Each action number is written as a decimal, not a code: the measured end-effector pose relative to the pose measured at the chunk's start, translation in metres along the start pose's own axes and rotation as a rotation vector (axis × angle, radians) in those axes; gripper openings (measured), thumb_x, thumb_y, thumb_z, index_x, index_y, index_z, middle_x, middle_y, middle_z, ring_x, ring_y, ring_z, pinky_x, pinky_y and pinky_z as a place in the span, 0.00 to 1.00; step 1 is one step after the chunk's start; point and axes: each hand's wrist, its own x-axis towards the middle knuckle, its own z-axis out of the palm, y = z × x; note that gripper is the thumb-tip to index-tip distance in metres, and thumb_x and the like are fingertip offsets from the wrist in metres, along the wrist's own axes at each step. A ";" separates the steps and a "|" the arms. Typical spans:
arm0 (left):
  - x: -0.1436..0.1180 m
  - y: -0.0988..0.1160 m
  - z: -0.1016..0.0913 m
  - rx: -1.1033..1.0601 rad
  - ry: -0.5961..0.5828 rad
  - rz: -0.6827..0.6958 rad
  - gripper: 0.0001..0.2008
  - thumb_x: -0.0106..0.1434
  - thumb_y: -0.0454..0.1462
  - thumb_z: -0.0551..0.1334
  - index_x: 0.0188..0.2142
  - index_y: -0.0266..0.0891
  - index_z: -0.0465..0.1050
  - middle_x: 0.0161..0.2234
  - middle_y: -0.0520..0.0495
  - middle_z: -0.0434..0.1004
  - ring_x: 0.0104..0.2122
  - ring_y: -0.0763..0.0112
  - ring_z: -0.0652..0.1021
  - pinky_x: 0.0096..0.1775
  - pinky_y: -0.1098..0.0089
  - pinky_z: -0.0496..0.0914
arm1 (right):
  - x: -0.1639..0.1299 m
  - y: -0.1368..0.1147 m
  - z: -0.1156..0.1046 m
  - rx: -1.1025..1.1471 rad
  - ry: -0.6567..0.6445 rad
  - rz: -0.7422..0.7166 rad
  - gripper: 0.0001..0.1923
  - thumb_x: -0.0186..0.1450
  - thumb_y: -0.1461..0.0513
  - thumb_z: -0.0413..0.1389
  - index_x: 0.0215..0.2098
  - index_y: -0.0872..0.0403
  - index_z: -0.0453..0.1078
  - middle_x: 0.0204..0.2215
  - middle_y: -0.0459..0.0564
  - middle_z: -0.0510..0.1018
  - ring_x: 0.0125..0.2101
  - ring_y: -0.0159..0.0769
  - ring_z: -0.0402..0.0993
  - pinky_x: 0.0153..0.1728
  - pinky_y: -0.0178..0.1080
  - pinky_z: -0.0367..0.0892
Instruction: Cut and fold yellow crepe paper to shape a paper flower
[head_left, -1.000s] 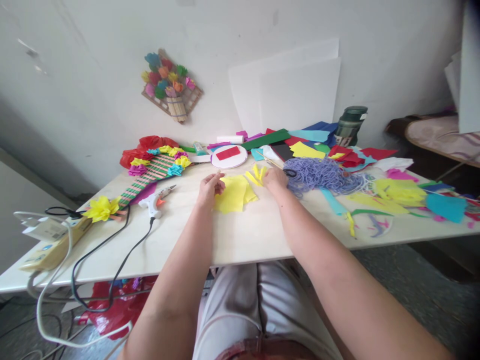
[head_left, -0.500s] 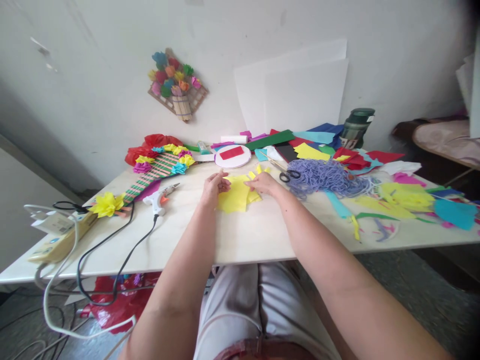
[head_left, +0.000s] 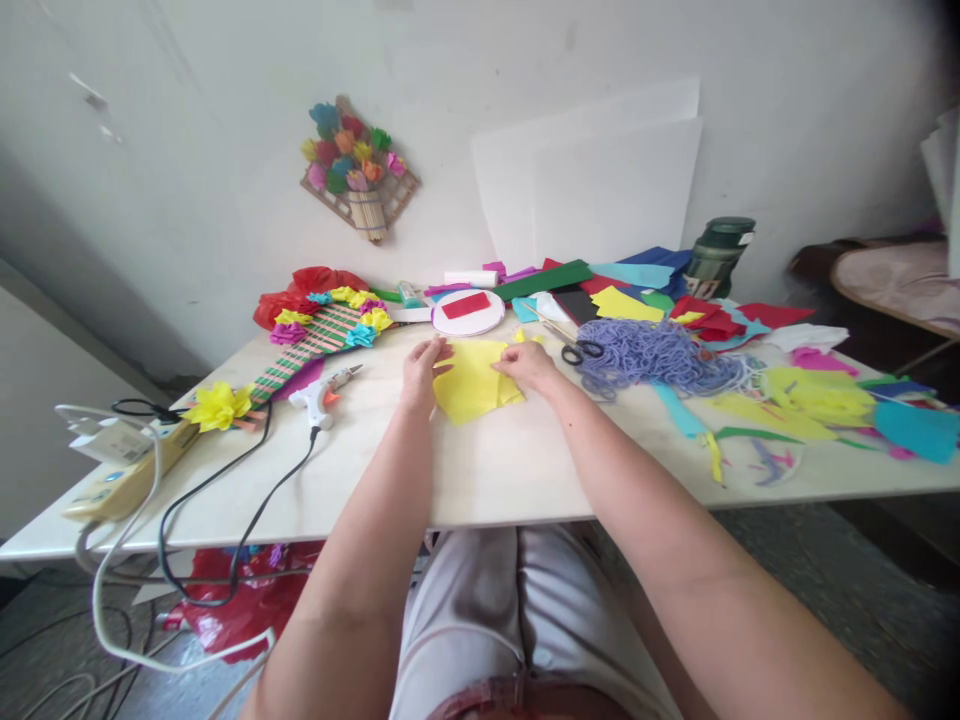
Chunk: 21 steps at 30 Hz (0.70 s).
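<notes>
A sheet of yellow crepe paper (head_left: pixel 478 385) lies over the table in front of me. My left hand (head_left: pixel 426 370) has its fingers closed at the sheet's left edge. At the upper right edge, my right hand (head_left: pixel 526 364) pinches the paper. Small yellow paper pieces (head_left: pixel 529 337) show just behind the right hand. Beyond the sheet is a white oval fan shape (head_left: pixel 469 326) with a red rectangle (head_left: pixel 466 306) on it. Black-handled scissors (head_left: pixel 582 352) lie to the right of my right hand.
A hot glue gun (head_left: pixel 321 397) with a black cord rests left of my arm, near a power strip (head_left: pixel 135 478). Purple yarn (head_left: pixel 651 352) is heaped at the right. A flower-decorated woven fan (head_left: pixel 311 338) lies back left. A dark green bottle (head_left: pixel 718 258) stands back right.
The yellow sheet has been spread wider to the right, covering the yellow piece beneath it. My right hand has shifted slightly with the paper; the left hand stays at the left edge.
</notes>
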 end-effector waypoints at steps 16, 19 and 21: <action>0.003 -0.002 -0.005 -0.044 0.017 -0.045 0.27 0.44 0.45 0.65 0.44 0.38 0.64 0.38 0.44 0.70 0.33 0.71 0.73 0.29 0.73 0.67 | -0.010 -0.009 -0.015 0.885 -0.157 -0.053 0.05 0.47 0.62 0.55 0.19 0.56 0.62 0.19 0.42 0.68 0.22 0.28 0.65 0.23 0.31 0.61; 0.002 0.000 -0.005 -0.049 0.005 -0.013 0.25 0.45 0.46 0.65 0.42 0.39 0.66 0.36 0.45 0.72 0.32 0.73 0.73 0.29 0.75 0.66 | -0.008 -0.005 -0.013 0.956 -0.170 -0.054 0.03 0.46 0.63 0.53 0.19 0.55 0.62 0.18 0.41 0.68 0.21 0.27 0.63 0.22 0.30 0.60; 0.000 0.001 -0.005 -0.036 -0.062 -0.019 0.23 0.46 0.46 0.64 0.40 0.39 0.68 0.32 0.47 0.73 0.28 0.75 0.73 0.26 0.76 0.65 | -0.008 -0.004 -0.013 0.997 -0.172 -0.063 0.02 0.46 0.64 0.52 0.19 0.55 0.62 0.17 0.40 0.67 0.19 0.26 0.62 0.22 0.30 0.59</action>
